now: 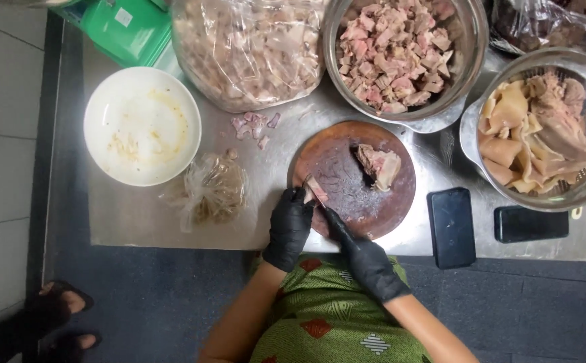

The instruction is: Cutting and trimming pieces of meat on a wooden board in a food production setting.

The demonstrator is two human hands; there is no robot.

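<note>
Both my hands wear black gloves and meet at the near-left edge of a round dark wooden chopping board (347, 185). My right hand (363, 259) grips what looks like a short knife (316, 190), with the narrow pinkish blade pointing up-left. The curled fingers of my left hand (289, 225) pinch the blade's side. A chunk of cooked meat (379, 166) lies on the far part of the board, apart from both hands.
On the steel table (138, 215) stand a smeared white bowl (142, 126), a crumpled plastic bag (210, 191), a large bag of cut meat (249, 50), a metal bowl of diced meat (400, 50), a colander of tripe (541, 134) and two dark phones (451, 227) (530, 224). Another person's sandalled feet (61, 316) are at lower left.
</note>
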